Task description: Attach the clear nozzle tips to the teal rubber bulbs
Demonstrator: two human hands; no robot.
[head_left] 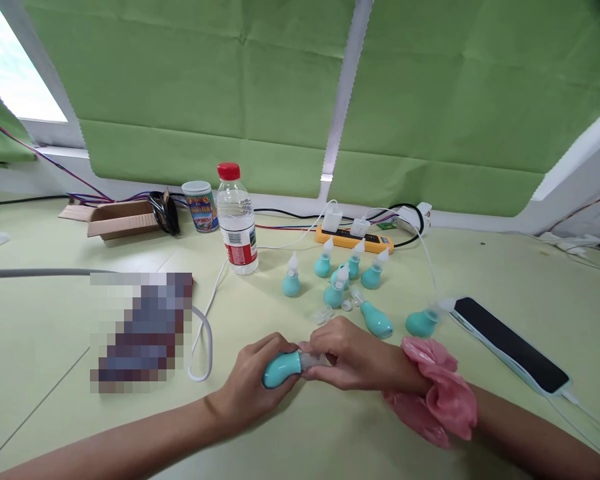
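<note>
Near the front edge of the desk (pixel 55 313), the left hand (pixel 253 387) wraps its fingers around the teal bulb (pixel 281 368) of a nasal aspirator, which lies on its side just off the surface. The right hand (pixel 350 360), with a pink scrunchie (pixel 433 393) on its wrist, pinches the clear tip (pixel 314 361) at the bulb's mouth between thumb and fingertips; whether the tip is fully seated I cannot tell. Toward the middle of the desk, 5 finished aspirators (pixel 333 270) stand upright with white caps, and 2 more (pixel 397 321) lie on their sides nearby. A few loose clear parts (pixel 325 313) rest between them and the hands, so some pieces look unassembled. A water bottle (pixel 237 223) stands further back, and a phone (pixel 510 343) lies toward the right edge.
</note>
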